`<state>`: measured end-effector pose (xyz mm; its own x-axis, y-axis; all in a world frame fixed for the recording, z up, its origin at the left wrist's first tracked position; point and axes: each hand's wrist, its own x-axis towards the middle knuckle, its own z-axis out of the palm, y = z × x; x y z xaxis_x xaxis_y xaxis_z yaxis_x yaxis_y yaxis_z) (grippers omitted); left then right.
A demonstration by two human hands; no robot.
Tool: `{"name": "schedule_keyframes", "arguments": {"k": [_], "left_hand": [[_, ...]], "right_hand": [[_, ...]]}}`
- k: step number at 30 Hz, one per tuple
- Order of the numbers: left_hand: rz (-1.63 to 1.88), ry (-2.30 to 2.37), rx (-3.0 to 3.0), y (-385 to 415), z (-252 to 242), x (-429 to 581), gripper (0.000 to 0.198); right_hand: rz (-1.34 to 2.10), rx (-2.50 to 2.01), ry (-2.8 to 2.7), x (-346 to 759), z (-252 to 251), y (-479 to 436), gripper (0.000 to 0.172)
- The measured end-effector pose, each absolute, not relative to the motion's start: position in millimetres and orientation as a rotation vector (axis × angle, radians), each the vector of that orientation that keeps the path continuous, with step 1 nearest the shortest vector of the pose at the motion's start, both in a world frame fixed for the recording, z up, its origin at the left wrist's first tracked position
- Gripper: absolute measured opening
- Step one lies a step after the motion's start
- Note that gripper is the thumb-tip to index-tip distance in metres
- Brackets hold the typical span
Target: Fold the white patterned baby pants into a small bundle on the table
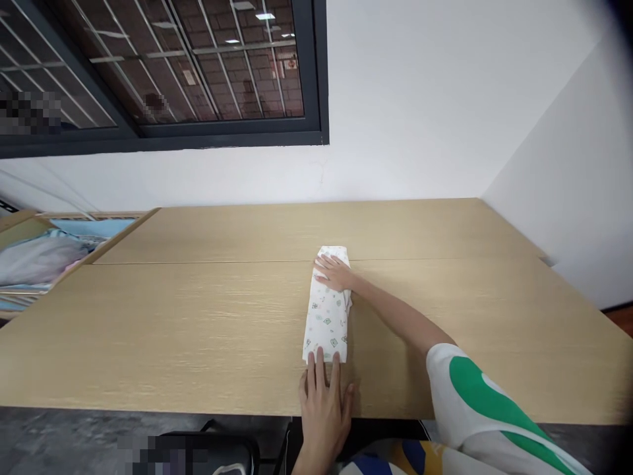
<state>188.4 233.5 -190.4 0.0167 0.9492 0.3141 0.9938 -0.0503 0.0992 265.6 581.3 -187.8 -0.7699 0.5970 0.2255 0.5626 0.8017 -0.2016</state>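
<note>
Table (198, 316): light wood, under both hands and spreading wide to either side of them.
Window (163, 66): dark-framed, on the wall far beyond the hands, to their left.
Wooden box (99, 214): well left of both hands, with fabric inside.
Cloth (327, 316): white, patterned, folded into a narrow strip, lying flat between the hands.
Left hand (324, 402): spread flat, fingertips pressing the cloth's near end.
Right hand (335, 272): laid flat on the cloth's far end, gripping nothing.

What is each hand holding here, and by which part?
Nothing is gripped. The left hand presses flat on the near end of the cloth; the right hand lies flat on its far end.
</note>
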Motion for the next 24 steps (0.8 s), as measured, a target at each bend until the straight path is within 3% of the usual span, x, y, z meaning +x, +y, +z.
{"name": "schedule_keyframes", "arguments": {"k": [12,21,24], "left_hand": [[-0.441,-2.103,-2.124,234,-189,191,0.061],[-0.442,-2.068,-2.175,245,-190,211,0.067],[-0.471,-2.067,-2.176,249,-190,212,0.061]], "right_hand": [[0.221,-1.073,-2.666,265,-195,636,0.070],[0.272,-0.983,-2.698,281,-178,643,0.063],[0.203,-0.960,-2.690,284,-167,633,0.063]]}}
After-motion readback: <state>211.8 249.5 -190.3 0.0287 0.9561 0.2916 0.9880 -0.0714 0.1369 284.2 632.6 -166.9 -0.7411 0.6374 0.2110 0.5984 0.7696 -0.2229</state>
